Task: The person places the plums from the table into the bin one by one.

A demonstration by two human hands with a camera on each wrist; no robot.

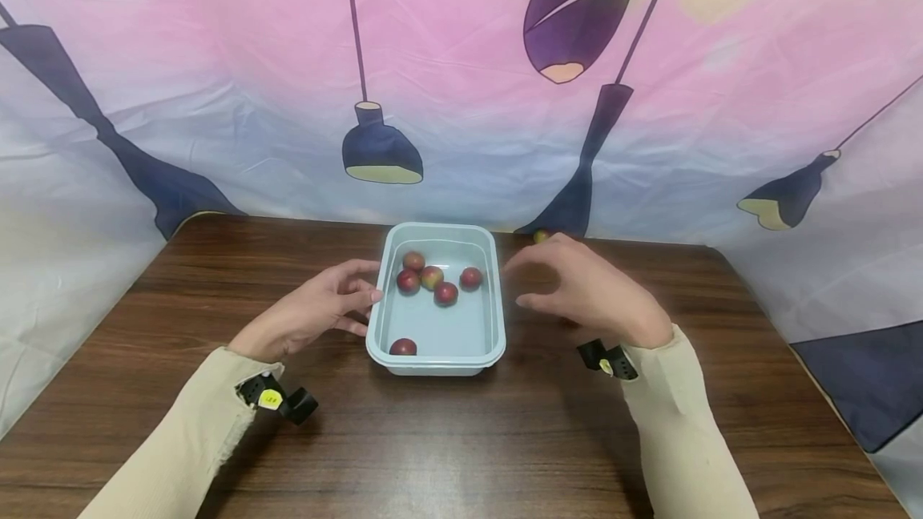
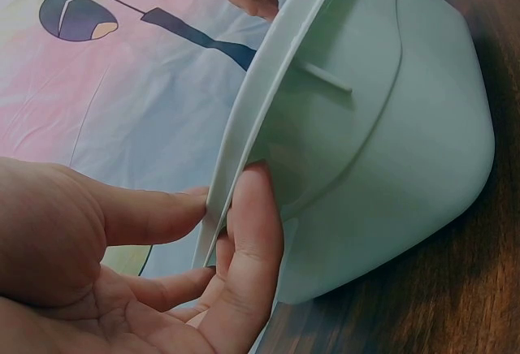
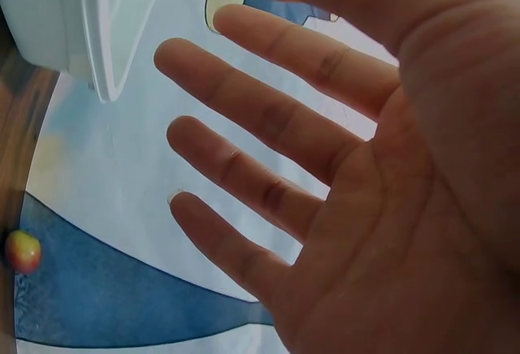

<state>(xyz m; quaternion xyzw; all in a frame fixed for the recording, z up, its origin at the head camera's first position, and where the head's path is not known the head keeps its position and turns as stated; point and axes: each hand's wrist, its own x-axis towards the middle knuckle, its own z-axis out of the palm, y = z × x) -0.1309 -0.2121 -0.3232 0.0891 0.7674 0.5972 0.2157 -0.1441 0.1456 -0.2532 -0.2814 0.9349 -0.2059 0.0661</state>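
Note:
A light blue plastic tub [image 1: 433, 335] stands on the table with several small, round, plum-like fruits inside. Most, such as one red fruit [image 1: 445, 294], lie toward the far half; another fruit [image 1: 403, 347] is by the near wall. My left hand [image 1: 324, 303] pinches the tub's left rim; the left wrist view shows the thumb on the rim and curled fingers beneath it. My right hand [image 1: 584, 287] hovers just right of the tub, apart from it. In the right wrist view its fingers [image 3: 260, 114] are spread and hold nothing.
A red-and-yellow fruit [image 3: 23, 252] lies outside the tub, at the table's back edge beyond my right hand. The brown wooden table [image 1: 447, 447] meets a hanging cloth [image 1: 461, 62] printed with lamps at its back.

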